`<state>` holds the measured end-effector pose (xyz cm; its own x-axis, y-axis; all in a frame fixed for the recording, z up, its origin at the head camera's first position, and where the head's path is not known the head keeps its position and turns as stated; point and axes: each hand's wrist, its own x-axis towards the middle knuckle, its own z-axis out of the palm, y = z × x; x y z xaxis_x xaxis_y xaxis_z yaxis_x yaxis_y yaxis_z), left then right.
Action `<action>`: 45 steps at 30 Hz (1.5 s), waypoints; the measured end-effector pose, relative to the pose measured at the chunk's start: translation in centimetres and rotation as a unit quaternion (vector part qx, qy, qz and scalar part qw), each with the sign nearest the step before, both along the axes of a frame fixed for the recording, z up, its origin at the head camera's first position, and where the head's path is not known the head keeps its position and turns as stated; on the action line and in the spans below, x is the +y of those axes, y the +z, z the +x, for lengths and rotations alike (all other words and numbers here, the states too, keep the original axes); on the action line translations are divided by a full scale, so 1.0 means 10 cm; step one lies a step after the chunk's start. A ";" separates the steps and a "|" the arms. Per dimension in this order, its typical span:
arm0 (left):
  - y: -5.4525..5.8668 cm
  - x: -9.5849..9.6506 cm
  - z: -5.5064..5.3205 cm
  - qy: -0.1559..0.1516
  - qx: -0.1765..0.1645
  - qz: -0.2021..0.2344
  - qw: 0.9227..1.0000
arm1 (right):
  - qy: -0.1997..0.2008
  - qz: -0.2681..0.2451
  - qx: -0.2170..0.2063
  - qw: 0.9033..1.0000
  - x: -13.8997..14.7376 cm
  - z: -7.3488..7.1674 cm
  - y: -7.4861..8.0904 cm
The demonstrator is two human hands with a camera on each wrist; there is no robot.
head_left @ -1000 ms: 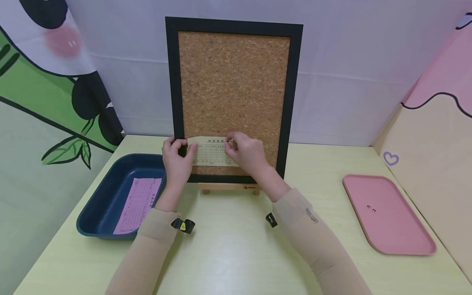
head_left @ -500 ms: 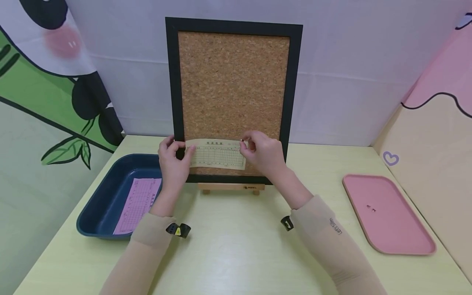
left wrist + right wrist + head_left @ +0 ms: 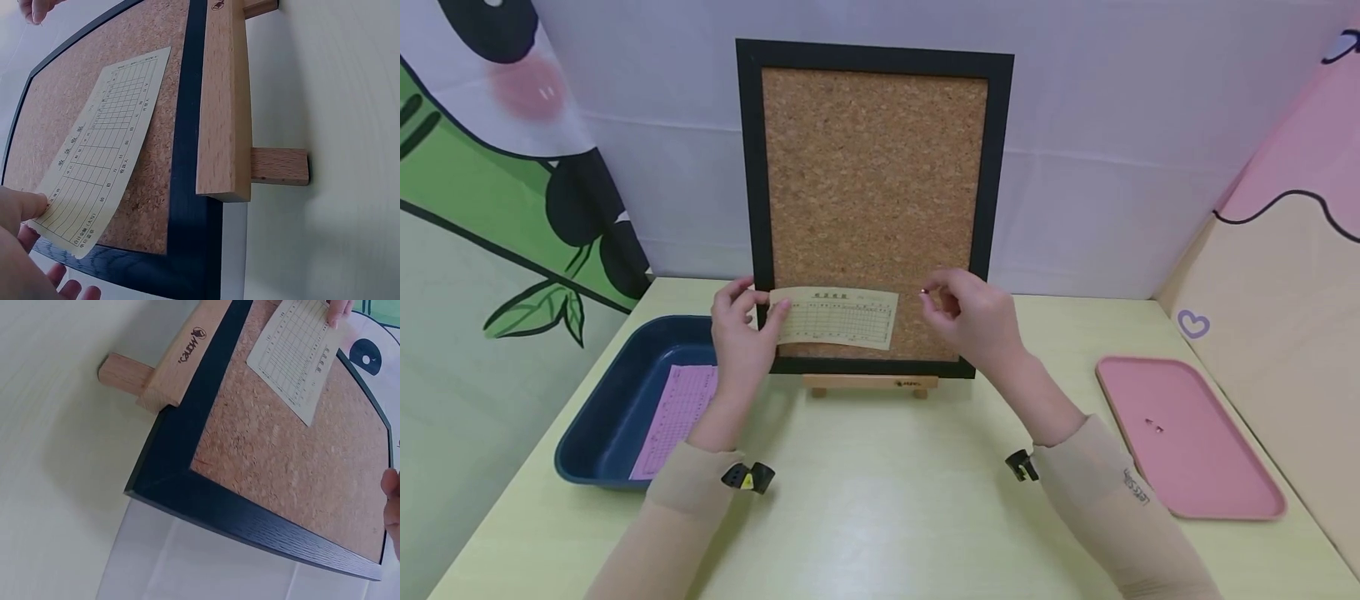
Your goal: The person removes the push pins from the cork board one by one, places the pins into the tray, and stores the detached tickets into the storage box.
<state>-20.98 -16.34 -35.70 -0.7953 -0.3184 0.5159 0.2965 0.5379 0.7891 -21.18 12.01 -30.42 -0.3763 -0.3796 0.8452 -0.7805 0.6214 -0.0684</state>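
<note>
A cork board (image 3: 872, 175) in a black frame leans upright on a small wooden easel (image 3: 870, 382). In front of its lower left part is a pale yellow printed receipt slip (image 3: 838, 318). My left hand (image 3: 741, 333) pinches the slip's left end between thumb and fingers, at the frame's left side. In the left wrist view that end of the slip (image 3: 103, 147) bends away from the cork. To the right of the slip, apart from it, my right hand (image 3: 976, 321) pinches a tiny dark thumbtack (image 3: 924, 291) between thumb and forefinger.
A dark blue tray (image 3: 598, 417) at the left holds a pink printed slip (image 3: 676, 421). On the right lies a pink tray (image 3: 1210, 467) with small tacks (image 3: 1153, 425) on it. The right sleeve passes close to that tray's left edge.
My right hand has moved right, off the slip, still pinching the small tack. My left hand and the slip have shifted slightly left and down, and the slip's right end is now uncovered.
</note>
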 end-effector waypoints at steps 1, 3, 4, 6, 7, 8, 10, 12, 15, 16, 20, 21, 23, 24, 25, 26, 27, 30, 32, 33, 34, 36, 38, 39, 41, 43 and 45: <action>0.01 0.00 0.01 0.000 0.001 -0.002 1.000 | 0.000 0.002 0.002 1.000 0.02 0.02 0.01; 0.02 -0.01 0.03 -0.002 0.001 -0.004 1.000 | 0.000 0.006 0.004 1.000 0.07 0.05 0.02; 0.04 -0.01 0.04 -0.003 0.001 -0.005 1.000 | 0.000 0.006 0.006 1.000 0.09 0.06 0.03; 0.06 -0.02 0.07 -0.009 0.003 -0.006 1.000 | -0.002 0.008 0.008 1.000 0.14 0.10 0.04; 0.07 -0.02 0.08 -0.011 0.003 -0.008 1.000 | -0.003 0.009 0.010 1.000 0.17 0.11 0.04; 0.09 -0.02 0.09 -0.013 0.003 -0.010 1.000 | -0.005 0.010 0.012 1.000 0.20 0.13 0.04; 0.11 -0.03 0.11 -0.018 0.004 -0.014 1.000 | -0.009 0.009 0.017 1.000 0.26 0.16 0.06; 0.13 -0.03 0.14 -0.022 0.005 -0.016 1.000 | -0.014 0.007 0.022 1.000 0.32 0.20 0.07; 0.17 -0.04 0.18 -0.027 0.006 -0.020 0.999 | -0.020 -0.002 0.023 1.000 0.42 0.26 0.10; 0.18 -0.05 0.19 -0.029 0.006 -0.024 0.999 | -0.022 -0.008 0.022 0.999 0.46 0.28 0.11; 0.22 -0.06 0.25 -0.035 0.006 -0.045 0.998 | -0.037 -0.028 0.016 0.999 0.59 0.34 0.15; 0.23 -0.07 0.26 -0.036 0.005 -0.051 0.998 | -0.041 -0.034 0.015 0.998 0.62 0.36 0.16; 0.26 -0.07 0.30 -0.036 0.005 -0.061 0.997 | -0.050 -0.040 0.018 0.998 0.70 0.39 0.17; 0.27 -0.08 0.32 -0.035 0.003 -0.065 0.997 | -0.054 -0.045 0.020 0.997 0.73 0.40 0.17; 0.29 -0.09 0.33 -0.034 0.002 -0.068 0.997 | -0.057 -0.049 0.023 0.997 0.77 0.41 0.18; 0.30 -0.09 0.34 -0.031 0.000 -0.074 0.997 | -0.060 -0.053 0.024 0.997 0.80 0.43 0.18; 0.32 -0.10 0.36 -0.029 0.000 -0.076 0.997 | -0.062 -0.057 0.027 0.996 0.84 0.44 0.19; 0.35 -0.13 0.39 -0.022 0.005 -0.084 0.996 | -0.074 -0.065 0.038 0.994 0.94 0.49 0.18; 0.38 -0.15 0.41 -0.017 0.008 -0.091 0.996 | -0.087 -0.064 0.043 0.993 1.01 0.52 0.18; 0.40 -0.16 0.43 -0.015 0.011 -0.093 0.995 | -0.093 -0.063 0.046 0.993 1.05 0.53 0.17; 0.42 -0.17 0.44 -0.013 0.014 -0.097 0.995 | -0.100 -0.058 0.046 0.992 1.09 0.54 0.17; 0.45 -0.20 0.48 -0.010 0.018 -0.101 0.995 | -0.109 -0.053 0.045 0.992 1.17 0.56 0.16; 0.48 -0.24 0.51 -0.005 0.021 -0.105 0.994 | -0.118 -0.049 0.044 0.991 1.24 0.58 0.16; 0.49 -0.25 0.53 -0.004 0.022 -0.106 0.994 | -0.122 -0.048 0.045 0.990 1.28 0.59 0.15; 0.53 -0.28 0.57 -0.002 0.017 -0.107 0.994 | -0.135 -0.047 0.046 0.989 1.35 0.62 0.15; 0.56 -0.32 0.59 -0.003 0.013 -0.109 0.994 | -0.144 -0.051 0.043 0.987 1.42 0.65 0.14; 0.60 -0.34 0.62 -0.004 0.010 -0.112 0.994 | -0.149 -0.058 0.041 0.986 1.46 0.69 0.15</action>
